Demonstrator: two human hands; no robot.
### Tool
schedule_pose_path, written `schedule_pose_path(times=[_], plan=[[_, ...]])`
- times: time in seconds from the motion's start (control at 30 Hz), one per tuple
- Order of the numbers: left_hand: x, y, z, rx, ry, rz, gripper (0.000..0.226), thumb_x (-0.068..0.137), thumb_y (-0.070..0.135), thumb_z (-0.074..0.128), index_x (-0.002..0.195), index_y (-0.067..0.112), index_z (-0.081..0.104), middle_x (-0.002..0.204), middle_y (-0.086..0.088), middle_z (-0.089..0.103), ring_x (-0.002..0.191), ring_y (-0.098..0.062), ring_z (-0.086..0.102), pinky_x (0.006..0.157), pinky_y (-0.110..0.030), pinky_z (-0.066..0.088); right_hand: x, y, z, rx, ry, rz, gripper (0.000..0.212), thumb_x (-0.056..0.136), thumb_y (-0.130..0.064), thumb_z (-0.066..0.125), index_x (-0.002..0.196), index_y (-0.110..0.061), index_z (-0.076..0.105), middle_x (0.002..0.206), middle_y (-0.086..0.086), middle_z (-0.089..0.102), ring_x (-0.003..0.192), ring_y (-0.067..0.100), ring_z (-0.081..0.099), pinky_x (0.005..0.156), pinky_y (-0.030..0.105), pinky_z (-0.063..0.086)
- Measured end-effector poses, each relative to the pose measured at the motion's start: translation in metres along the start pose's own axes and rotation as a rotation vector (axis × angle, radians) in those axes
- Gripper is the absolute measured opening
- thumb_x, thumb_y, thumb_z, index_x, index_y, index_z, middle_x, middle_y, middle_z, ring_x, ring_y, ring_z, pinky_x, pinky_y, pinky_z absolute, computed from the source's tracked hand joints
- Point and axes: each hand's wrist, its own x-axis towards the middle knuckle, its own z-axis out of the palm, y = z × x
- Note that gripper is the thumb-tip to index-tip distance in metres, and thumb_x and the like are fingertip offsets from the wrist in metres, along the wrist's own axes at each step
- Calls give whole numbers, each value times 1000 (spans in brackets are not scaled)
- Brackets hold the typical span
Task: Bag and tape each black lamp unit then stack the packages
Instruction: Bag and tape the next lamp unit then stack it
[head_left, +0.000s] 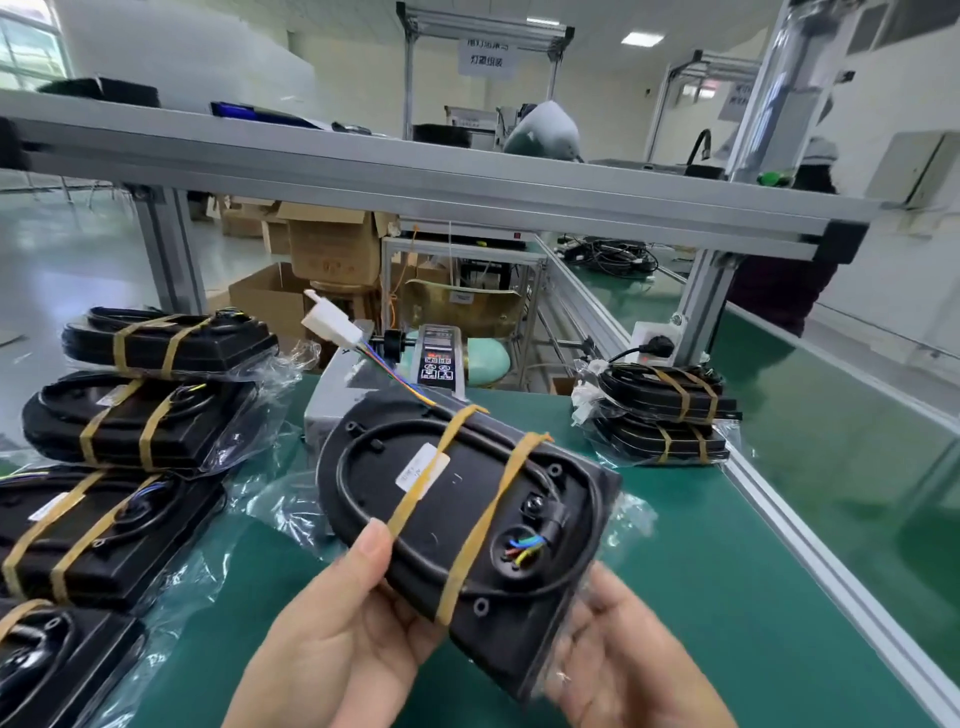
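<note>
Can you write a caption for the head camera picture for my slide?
Left hand grips and right hand supports a bagged black lamp unit over the green bench.

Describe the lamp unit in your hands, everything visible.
The lamp unit is black moulded plastic with a raised oval ridge. Two tan bands cross it, beside a white label. Coloured wires show in a round hole; more run to a white connector past its far end. It is held tilted above the green mat: the left hand pinches its near edge, the right hand supports its right end, where clear film shows.
</note>
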Motion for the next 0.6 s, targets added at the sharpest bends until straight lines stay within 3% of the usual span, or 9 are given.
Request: schedule_pose_path(times=[0.03, 0.07, 0.1, 0.17, 0.3, 0.4, 0.5, 0.6], plan=[[1, 1, -1, 6, 16, 32, 47, 66, 28, 68, 107, 6, 72, 109, -20, 70, 81, -29, 73, 57, -41, 59, 0, 5, -2, -170, 54, -11, 40, 63, -25, 87, 94, -2, 74, 89, 31, 67, 68, 34, 68, 58, 37, 56], [2, 2, -3, 30, 38, 72, 40, 71, 24, 59, 104, 4, 71, 106, -21, 70, 80, -29, 73, 57, -41, 59, 0, 8, 2, -337, 135, -44, 29, 58, -16, 89, 80, -3, 75, 73, 29, 67, 51, 27, 64, 40, 25, 47], [2, 4, -6, 67, 56, 117, 38, 72, 21, 55, 103, 2, 69, 103, -22, 71, 80, -30, 73, 57, -41, 59, 0, 10, 4, -424, 199, -86, 15, 62, -5, 86, 71, -4, 75, 62, 27, 64, 40, 23, 59, 33, 18, 38], [0, 6, -10, 161, 97, 196, 40, 73, 17, 54, 108, 0, 63, 101, -23, 71, 83, -33, 72, 59, -41, 59, -3, 11, 5, -515, 253, -93, 18, 77, 10, 71, 68, -5, 75, 60, 24, 66, 34, 21, 56, 30, 15, 32], [-3, 33, -27, 283, 202, 345, 39, 76, 19, 56, 112, 6, 61, 103, -17, 72, 91, -31, 71, 63, -39, 59, -8, 6, 11, -477, 258, -6, 24, 89, -1, 54, 83, -9, 76, 79, 27, 70, 45, 31, 64, 30, 18, 36], [0, 73, -52, 365, 261, 453, 44, 76, 32, 64, 116, 13, 63, 112, -11, 71, 100, -27, 69, 68, -40, 58, -7, -1, 9, -449, 342, 2, 20, 91, -2, 52, 90, -4, 71, 77, 25, 70, 44, 29, 62, 30, 19, 37], [-1, 113, -86, 391, 370, 523, 71, 59, 56, 83, 116, 18, 65, 115, -10, 70, 101, -27, 69, 74, -51, 56, -4, -1, 7, -467, 390, 37, 15, 93, -3, 52, 93, -2, 67, 73, 20, 70, 45, 27, 63, 31, 20, 37], [8, 121, -154, 385, 475, 495, 74, 74, 63, 71, 132, 20, 53, 124, -9, 65, 111, -29, 64, 87, -53, 51, -4, 2, 6, -474, 400, 55, 12, 92, -2, 54, 91, 1, 65, 71, 21, 70, 46, 27, 63, 31, 21, 37]])
